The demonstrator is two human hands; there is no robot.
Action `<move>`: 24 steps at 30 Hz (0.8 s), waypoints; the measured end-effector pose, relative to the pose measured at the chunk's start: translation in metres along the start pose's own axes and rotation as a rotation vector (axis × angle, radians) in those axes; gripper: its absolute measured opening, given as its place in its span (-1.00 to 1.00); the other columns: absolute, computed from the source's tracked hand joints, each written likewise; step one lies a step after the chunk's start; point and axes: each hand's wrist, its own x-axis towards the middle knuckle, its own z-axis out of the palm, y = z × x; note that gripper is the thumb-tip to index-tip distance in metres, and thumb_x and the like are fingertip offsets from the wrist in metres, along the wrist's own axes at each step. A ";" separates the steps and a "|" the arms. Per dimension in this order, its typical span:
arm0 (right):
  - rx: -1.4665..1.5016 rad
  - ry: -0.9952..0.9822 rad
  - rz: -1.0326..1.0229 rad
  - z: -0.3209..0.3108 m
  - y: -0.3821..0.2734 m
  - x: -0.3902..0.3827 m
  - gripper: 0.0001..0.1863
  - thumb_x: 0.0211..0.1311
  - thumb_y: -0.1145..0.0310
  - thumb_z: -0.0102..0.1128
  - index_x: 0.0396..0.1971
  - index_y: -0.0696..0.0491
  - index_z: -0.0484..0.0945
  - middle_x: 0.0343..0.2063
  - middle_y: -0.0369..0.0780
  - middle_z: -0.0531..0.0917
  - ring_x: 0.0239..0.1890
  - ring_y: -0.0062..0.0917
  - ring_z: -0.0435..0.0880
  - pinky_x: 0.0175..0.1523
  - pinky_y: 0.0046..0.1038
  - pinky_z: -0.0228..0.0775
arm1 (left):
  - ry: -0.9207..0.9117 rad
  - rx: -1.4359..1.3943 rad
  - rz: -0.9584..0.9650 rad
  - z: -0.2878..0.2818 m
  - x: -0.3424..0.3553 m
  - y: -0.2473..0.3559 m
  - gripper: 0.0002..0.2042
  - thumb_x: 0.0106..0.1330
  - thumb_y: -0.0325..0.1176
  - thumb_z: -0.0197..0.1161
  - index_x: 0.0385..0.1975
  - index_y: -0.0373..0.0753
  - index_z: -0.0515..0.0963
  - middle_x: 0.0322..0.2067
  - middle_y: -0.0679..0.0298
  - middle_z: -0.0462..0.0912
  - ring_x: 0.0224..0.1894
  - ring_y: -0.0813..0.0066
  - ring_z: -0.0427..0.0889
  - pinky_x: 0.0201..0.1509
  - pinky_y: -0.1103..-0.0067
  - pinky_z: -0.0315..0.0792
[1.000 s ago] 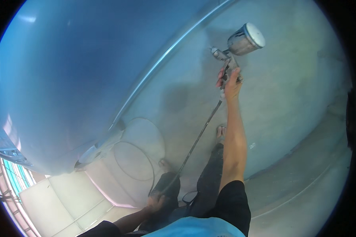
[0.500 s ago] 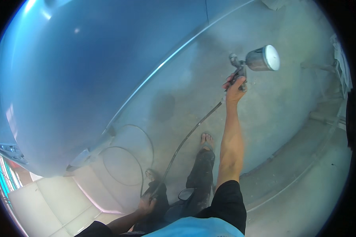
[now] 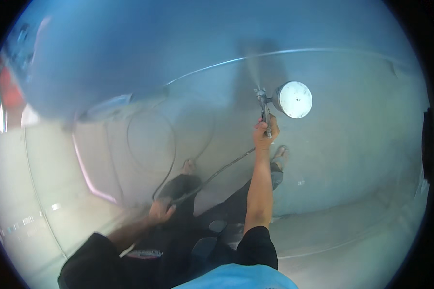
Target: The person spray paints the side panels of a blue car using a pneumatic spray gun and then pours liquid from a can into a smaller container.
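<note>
Gravity-feed spray gun (image 3: pixel 262 103): located in front of the person, above the grey floor (image 3: pixel 347 149), and short of the lower edge of the blue vehicle body (image 3: pixel 125 53); no contact is visible between gun and bodywork. Nozzle end faces away from the person, toward the blue surface; a faint pale spray fan (image 3: pixel 253 71) spreads from it. Paint cup (image 3: pixel 293 99) is attached on the right of the gun and tilted, so that its round white lid faces the viewer; a small dark mark sits near the lid's centre.

Right hand (image 3: pixel 265 130): clamped around the gun handle, fingers wrapped about the grip; forearm extended straight forward from a black sleeve (image 3: pixel 258 245).

Air hose (image 3: pixel 226 167): dark; emerges from beside the right forearm, runs back across the dark trousers (image 3: pixel 180 185) to the left hand (image 3: pixel 161 211), and forms a wide loop ahead of it; left hand is lowered near the left thigh and blurred; whether its fingers are closed on the hose cannot be told.

Feet: left foot (image 3: pixel 188 167) near the hose loop; right foot (image 3: pixel 281 153) to the right of the extended forearm.
</note>
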 end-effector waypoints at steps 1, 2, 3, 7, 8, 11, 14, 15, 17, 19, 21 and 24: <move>-0.038 -0.050 -0.015 -0.008 -0.004 0.005 -0.23 0.34 -0.37 -0.11 -0.37 0.19 0.54 -0.59 -0.26 0.57 -0.63 -0.60 0.58 -0.54 -0.53 0.37 | 0.011 -0.048 0.016 0.002 0.006 0.023 -0.72 0.26 -0.19 0.20 -0.35 -0.33 0.48 -0.44 -0.10 0.53 -0.31 -0.22 0.52 -0.24 0.11 0.37; -0.076 -0.084 -0.037 -0.014 -0.007 0.010 -0.25 0.36 -0.34 -0.11 -0.36 0.18 0.55 -0.59 -0.25 0.58 -0.60 -0.56 0.60 -0.50 -0.50 0.39 | 0.025 -0.085 0.043 0.004 0.015 0.042 -0.72 0.26 -0.18 0.20 -0.35 -0.33 0.48 -0.44 -0.09 0.54 -0.31 -0.21 0.53 -0.23 0.11 0.37; -0.060 -0.125 -0.046 -0.020 -0.006 0.014 -0.25 0.36 -0.34 -0.11 -0.36 0.18 0.55 -0.59 -0.25 0.58 -0.60 -0.56 0.60 -0.50 -0.50 0.39 | 0.050 -0.109 0.015 0.010 0.017 0.061 -0.72 0.26 -0.18 0.20 -0.35 -0.33 0.48 -0.44 -0.09 0.54 -0.31 -0.21 0.53 -0.23 0.11 0.37; -0.106 -0.322 -0.098 -0.039 -0.022 0.026 -0.42 0.34 -0.18 0.10 -0.26 0.16 0.59 -0.54 -0.18 0.61 -0.51 -0.37 0.65 -0.37 -0.39 0.45 | 0.065 -0.151 0.034 0.037 0.011 0.133 -0.70 0.26 -0.15 0.18 -0.36 -0.32 0.50 -0.41 -0.06 0.58 -0.27 -0.17 0.55 -0.15 0.14 0.38; -0.057 -0.370 -0.075 -0.030 -0.032 0.028 -0.47 0.32 -0.11 0.17 -0.23 0.16 0.60 -0.52 -0.16 0.62 -0.48 -0.33 0.65 -0.34 -0.35 0.46 | 0.073 -0.153 0.039 0.036 0.014 0.143 -0.69 0.26 -0.14 0.18 -0.37 -0.32 0.51 -0.40 -0.04 0.59 -0.26 -0.15 0.55 -0.12 0.15 0.38; -0.011 -0.432 -0.111 -0.014 -0.051 0.026 -0.61 0.19 0.08 0.33 -0.20 0.12 0.60 -0.47 -0.11 0.65 -0.46 -0.22 0.68 -0.35 -0.32 0.48 | 0.036 -0.176 0.004 0.032 0.016 0.176 -0.69 0.26 -0.13 0.17 -0.37 -0.33 0.52 -0.37 -0.05 0.59 -0.24 -0.14 0.56 -0.12 0.16 0.38; 0.087 -0.604 0.077 -0.021 -0.082 0.027 -0.67 0.11 0.17 0.41 -0.24 0.07 0.60 -0.41 -0.11 0.68 -0.41 -0.13 0.70 -0.36 -0.24 0.50 | 0.136 -0.167 0.031 0.046 0.016 0.223 -0.69 0.26 -0.14 0.17 -0.36 -0.33 0.53 -0.39 -0.06 0.58 -0.26 -0.17 0.55 -0.15 0.13 0.38; 0.123 -0.621 0.084 -0.016 -0.092 0.029 -0.66 0.13 0.14 0.40 -0.25 0.07 0.60 -0.42 -0.10 0.68 -0.42 -0.12 0.69 -0.36 -0.24 0.49 | 0.125 -0.158 0.055 0.043 0.019 0.226 -0.69 0.26 -0.14 0.17 -0.36 -0.33 0.53 -0.39 -0.06 0.58 -0.26 -0.17 0.55 -0.15 0.13 0.38; 0.131 -0.629 0.081 -0.014 -0.113 0.042 -0.66 0.15 0.11 0.38 -0.27 0.08 0.60 -0.43 -0.09 0.67 -0.43 -0.10 0.68 -0.36 -0.24 0.48 | 0.086 -0.194 -0.007 0.036 0.021 0.241 -0.72 0.25 -0.17 0.16 -0.34 -0.31 0.54 -0.38 -0.06 0.57 -0.27 -0.17 0.55 -0.18 0.15 0.41; 0.162 -0.613 0.059 -0.045 -0.112 0.051 -0.63 0.20 0.04 0.34 -0.29 0.08 0.60 -0.45 -0.08 0.66 -0.42 -0.08 0.67 -0.35 -0.26 0.46 | 0.074 -0.245 -0.023 0.045 0.020 0.271 -0.72 0.26 -0.17 0.15 -0.36 -0.32 0.53 -0.39 -0.07 0.57 -0.27 -0.18 0.55 -0.18 0.14 0.41; 0.074 -0.501 0.084 -0.075 -0.110 0.073 -0.60 0.23 0.01 0.31 -0.29 0.10 0.59 -0.48 -0.10 0.67 -0.44 -0.13 0.68 -0.35 -0.27 0.46 | 0.062 -0.275 -0.059 0.040 0.021 0.282 -0.71 0.26 -0.17 0.15 -0.39 -0.33 0.53 -0.39 -0.08 0.57 -0.27 -0.20 0.55 -0.18 0.14 0.41; 0.005 -0.360 0.232 -0.134 -0.088 0.115 -0.48 0.29 -0.13 0.20 -0.34 0.12 0.57 -0.53 -0.19 0.63 -0.55 -0.36 0.62 -0.44 -0.38 0.41 | 0.060 -0.229 -0.061 0.035 0.026 0.300 -0.70 0.27 -0.15 0.18 -0.45 -0.32 0.53 -0.46 -0.09 0.58 -0.31 -0.19 0.57 -0.23 0.14 0.42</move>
